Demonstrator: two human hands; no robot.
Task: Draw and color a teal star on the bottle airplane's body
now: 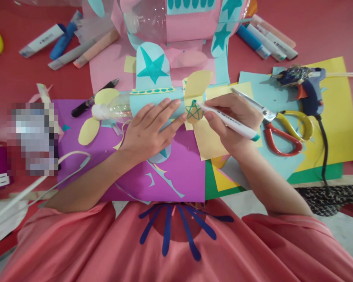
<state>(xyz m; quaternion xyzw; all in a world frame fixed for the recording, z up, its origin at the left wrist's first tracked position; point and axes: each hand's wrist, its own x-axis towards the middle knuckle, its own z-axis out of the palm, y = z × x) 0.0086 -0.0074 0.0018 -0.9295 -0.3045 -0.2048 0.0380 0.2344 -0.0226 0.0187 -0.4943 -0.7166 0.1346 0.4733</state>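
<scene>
A small plastic bottle [120, 109] lies on its side, wrapped in light blue paper [141, 102] and made up like an airplane. My left hand [154, 127] lies flat over the blue wrap, fingers stretched. In my right hand [235, 113] is a white marker [229, 121] with a green end, its tip at a green outlined star [194, 111] on a yellow paper tail piece. Yellow petal-shaped blades [88, 131] sit by the white cap [99, 112]. A light blue wing [152, 66] with a filled green star stands out beyond the body.
Scissors [284, 135] with red and yellow handles and a glue gun [308, 90] lie on the right over coloured paper. Several markers [42, 40] are at the back on both sides. A larger decorated bottle [147, 19] stands behind. A black cutter [94, 98] lies at left.
</scene>
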